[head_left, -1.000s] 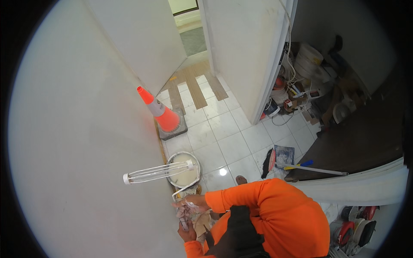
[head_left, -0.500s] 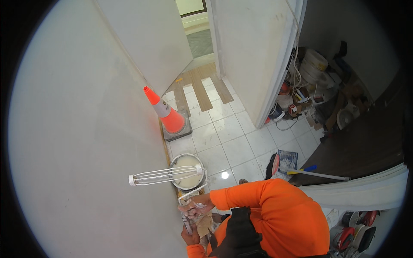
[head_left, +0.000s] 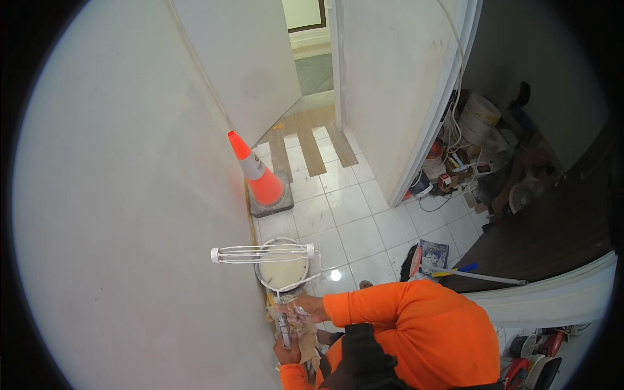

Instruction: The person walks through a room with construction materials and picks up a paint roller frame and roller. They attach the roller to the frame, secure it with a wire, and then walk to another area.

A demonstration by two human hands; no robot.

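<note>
A bare paint roller frame (head_left: 265, 254), a white wire cage with round end caps and no sleeve on it, is held out over the bucket of off-white paint (head_left: 283, 272). My left hand (head_left: 287, 350) is closed around the grey handle (head_left: 285, 330), low beside the wall. Just above it, my right hand (head_left: 303, 310) is closed at the upper handle where the bent wire starts; whitish smears show on its fingers. Some of the grip is hidden by the fingers. Crumpled brownish paper or cloth (head_left: 305, 341) lies beneath both hands.
An orange traffic cone (head_left: 264, 185) stands against the left wall (head_left: 130, 214). Wood-look planks (head_left: 305, 146) lie on white tiles near the doorway. To the right are a brush and dustpan (head_left: 432, 253), a pole (head_left: 481, 276), and stacked buckets and tools (head_left: 478, 120).
The roller frame has turned from a slight tilt to nearly level and shifted a little right over the bucket. Both hands keep their hold, and the whole view has shifted slightly.
</note>
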